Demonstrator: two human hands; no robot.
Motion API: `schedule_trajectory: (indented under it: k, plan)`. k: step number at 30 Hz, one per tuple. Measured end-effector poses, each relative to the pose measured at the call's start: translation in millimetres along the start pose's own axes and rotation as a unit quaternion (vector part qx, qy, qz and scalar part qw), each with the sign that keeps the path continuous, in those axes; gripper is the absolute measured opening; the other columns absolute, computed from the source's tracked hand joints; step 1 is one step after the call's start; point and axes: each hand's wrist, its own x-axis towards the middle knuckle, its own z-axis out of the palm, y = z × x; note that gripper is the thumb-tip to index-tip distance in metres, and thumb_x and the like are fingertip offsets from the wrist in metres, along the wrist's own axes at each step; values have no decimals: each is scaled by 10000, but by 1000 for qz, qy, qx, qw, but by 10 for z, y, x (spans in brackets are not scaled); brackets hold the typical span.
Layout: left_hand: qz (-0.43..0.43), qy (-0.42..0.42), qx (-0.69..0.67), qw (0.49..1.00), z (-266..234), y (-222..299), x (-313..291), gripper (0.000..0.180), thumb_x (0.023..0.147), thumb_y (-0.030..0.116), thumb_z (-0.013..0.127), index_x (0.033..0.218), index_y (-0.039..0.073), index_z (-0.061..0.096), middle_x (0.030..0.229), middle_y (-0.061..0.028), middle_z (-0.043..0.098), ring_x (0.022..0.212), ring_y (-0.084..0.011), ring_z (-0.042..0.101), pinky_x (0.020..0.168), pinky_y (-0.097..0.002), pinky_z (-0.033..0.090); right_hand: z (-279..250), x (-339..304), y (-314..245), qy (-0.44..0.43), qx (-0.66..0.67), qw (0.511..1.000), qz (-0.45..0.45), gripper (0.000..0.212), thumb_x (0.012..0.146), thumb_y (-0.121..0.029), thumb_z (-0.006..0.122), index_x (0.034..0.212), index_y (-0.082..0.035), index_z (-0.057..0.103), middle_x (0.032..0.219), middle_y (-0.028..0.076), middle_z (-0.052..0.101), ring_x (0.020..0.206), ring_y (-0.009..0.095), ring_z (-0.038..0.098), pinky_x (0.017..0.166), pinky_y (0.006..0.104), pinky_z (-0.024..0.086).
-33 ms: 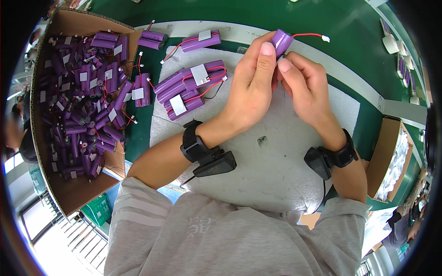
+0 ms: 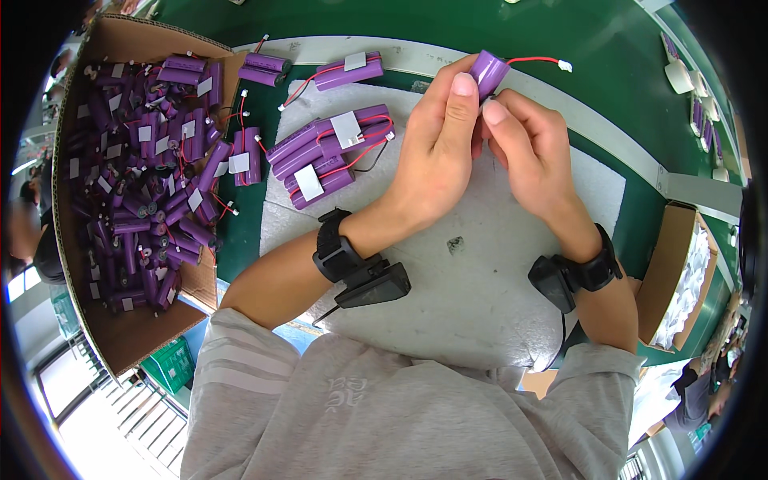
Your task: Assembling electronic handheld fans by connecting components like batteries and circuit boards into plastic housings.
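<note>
My left hand (image 2: 442, 136) is closed around a purple battery pack (image 2: 490, 70), with the thumb lying along its near side. From the pack's far end a red wire with a white connector (image 2: 565, 66) sticks out to the right. Fingers curled, my right hand (image 2: 528, 148) presses against the pack's lower end; its fingertips and that end are partly hidden. Left of my hands, several purple battery packs (image 2: 292, 152) with white labels and red and black leads lie together on the grey foam mat (image 2: 448, 304). Another labelled pack (image 2: 350, 72) lies at the mat's far edge.
A cardboard box (image 2: 148, 32) full of purple battery packs stands at the left, with two more packs (image 2: 266, 69) (image 2: 247, 157) beside it on the green table (image 2: 576, 24). A smaller carton (image 2: 668, 276) holding whitish pieces is at the right. White rolls (image 2: 678, 78) lie far right.
</note>
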Motion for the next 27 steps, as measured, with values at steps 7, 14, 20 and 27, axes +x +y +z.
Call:
schedule_trajectory:
  k: [7,14,20,27]
  plan:
    - [0,-7,7,1000,-14,0,8,489,1019,380,315,1262,-20,457,787,-16,525,656,-66,468,561,-218,386,-14,12,1,-4,11,1000,13,267,937,-163,465,731,0,515,612,14,502,527,74,435,477,231,327]
    - [2,-18,24,1000,0,25,-9,456,1017,346,347,1268,-22,447,853,-44,571,733,-96,545,625,-220,435,-17,15,-5,-1,63,998,22,230,918,-103,473,755,41,547,671,77,598,581,138,599,530,255,450]
    - [63,-10,91,994,-4,-88,24,462,1016,368,343,1311,26,441,770,20,515,591,-32,424,491,-191,334,-3,15,45,27,50,998,-2,208,891,-97,443,707,-16,499,587,-23,454,485,37,354,444,216,262]
    - [-9,-9,23,1000,-12,-25,-1,468,1012,369,351,1261,-8,476,775,-22,550,652,-75,487,564,-219,403,-4,1,25,23,33,999,1,199,862,-61,450,674,-12,491,566,-27,440,484,32,344,440,217,254]
